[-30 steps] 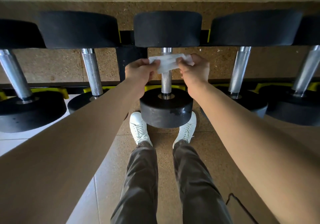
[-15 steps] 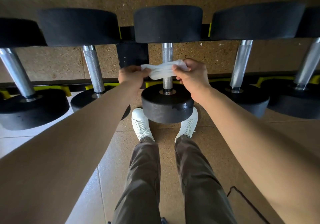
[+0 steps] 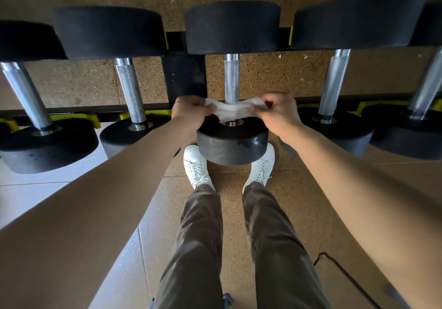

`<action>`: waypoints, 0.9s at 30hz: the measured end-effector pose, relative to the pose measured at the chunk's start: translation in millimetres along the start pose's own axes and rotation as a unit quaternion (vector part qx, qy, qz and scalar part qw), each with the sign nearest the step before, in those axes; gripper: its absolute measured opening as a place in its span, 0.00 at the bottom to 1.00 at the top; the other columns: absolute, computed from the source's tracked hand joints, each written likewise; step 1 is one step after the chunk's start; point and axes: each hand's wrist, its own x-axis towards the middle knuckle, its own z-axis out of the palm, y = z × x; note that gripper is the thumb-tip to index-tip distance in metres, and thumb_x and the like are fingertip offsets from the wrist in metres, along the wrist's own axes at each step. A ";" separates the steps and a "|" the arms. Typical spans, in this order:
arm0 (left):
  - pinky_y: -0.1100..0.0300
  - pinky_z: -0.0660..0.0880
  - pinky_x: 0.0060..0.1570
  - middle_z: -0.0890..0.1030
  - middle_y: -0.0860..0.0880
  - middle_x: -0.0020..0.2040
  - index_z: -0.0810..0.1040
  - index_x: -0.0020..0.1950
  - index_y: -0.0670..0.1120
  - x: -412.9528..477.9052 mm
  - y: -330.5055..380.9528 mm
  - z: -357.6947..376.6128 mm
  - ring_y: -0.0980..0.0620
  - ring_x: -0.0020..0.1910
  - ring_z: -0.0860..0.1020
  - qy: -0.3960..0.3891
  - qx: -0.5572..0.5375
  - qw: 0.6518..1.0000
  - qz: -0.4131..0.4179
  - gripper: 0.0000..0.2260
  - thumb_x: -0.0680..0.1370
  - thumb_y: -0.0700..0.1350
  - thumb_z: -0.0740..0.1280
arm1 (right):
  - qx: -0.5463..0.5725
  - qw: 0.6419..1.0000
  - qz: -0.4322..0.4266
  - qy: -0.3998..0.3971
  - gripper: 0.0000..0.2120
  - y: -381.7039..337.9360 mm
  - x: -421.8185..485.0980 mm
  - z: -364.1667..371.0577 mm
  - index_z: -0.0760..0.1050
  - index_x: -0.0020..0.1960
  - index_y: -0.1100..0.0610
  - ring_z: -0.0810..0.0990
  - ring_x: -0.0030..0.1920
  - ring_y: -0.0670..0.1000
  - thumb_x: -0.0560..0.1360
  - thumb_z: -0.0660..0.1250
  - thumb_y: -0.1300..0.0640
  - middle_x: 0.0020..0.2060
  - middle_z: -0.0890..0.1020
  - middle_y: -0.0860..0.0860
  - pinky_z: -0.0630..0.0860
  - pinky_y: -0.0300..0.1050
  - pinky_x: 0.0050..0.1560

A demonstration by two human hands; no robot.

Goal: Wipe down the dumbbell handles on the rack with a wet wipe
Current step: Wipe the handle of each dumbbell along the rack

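Observation:
A white wet wipe (image 3: 231, 110) is stretched across the near end of the middle dumbbell's knurled steel handle (image 3: 231, 79), just above its near black head (image 3: 233, 144). My left hand (image 3: 191, 110) pinches the wipe's left end. My right hand (image 3: 278, 111) pinches its right end. The wipe hides the lowest part of that handle. The dumbbell's far head (image 3: 232, 27) sits above.
Other dumbbells lie on the rack either side, with handles at left (image 3: 130, 91), far left (image 3: 26, 95), right (image 3: 333, 82) and far right (image 3: 428, 86). A black rack post (image 3: 184, 76) stands behind my left hand. My white shoes (image 3: 197, 165) stand under the rack; a black cord (image 3: 344, 275) lies on the floor.
Both hands have slid the wipe down the middle handle, from near the far head to just above the near head.

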 end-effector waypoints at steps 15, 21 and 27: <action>0.60 0.77 0.47 0.84 0.51 0.49 0.86 0.50 0.49 -22.9 15.9 -1.1 0.51 0.50 0.80 -0.080 0.230 0.965 0.102 0.09 0.72 0.49 0.77 | -0.247 0.968 0.001 -0.055 0.09 -4.0 10.0 -5.3 0.80 0.53 0.57 0.82 0.48 0.54 0.76 0.72 0.54 0.46 0.81 0.53 0.77 0.43 0.42; 0.67 0.74 0.40 0.83 0.55 0.39 0.82 0.41 0.54 -37.9 17.8 10.1 0.58 0.40 0.81 -0.059 0.011 0.989 0.137 0.06 0.71 0.47 0.79 | 0.296 0.949 0.078 -0.073 0.07 -26.7 -16.2 -8.0 0.77 0.49 0.63 0.85 0.50 0.58 0.73 0.73 0.63 0.46 0.84 0.59 0.84 0.53 0.50; 0.61 0.80 0.49 0.87 0.51 0.46 0.84 0.54 0.47 -45.4 30.1 12.8 0.56 0.46 0.85 -0.104 -0.120 0.979 0.127 0.14 0.73 0.31 0.72 | 0.344 0.934 0.096 -0.026 0.06 -37.0 -18.4 -9.7 0.81 0.49 0.59 0.86 0.45 0.52 0.74 0.73 0.66 0.48 0.85 0.57 0.83 0.45 0.49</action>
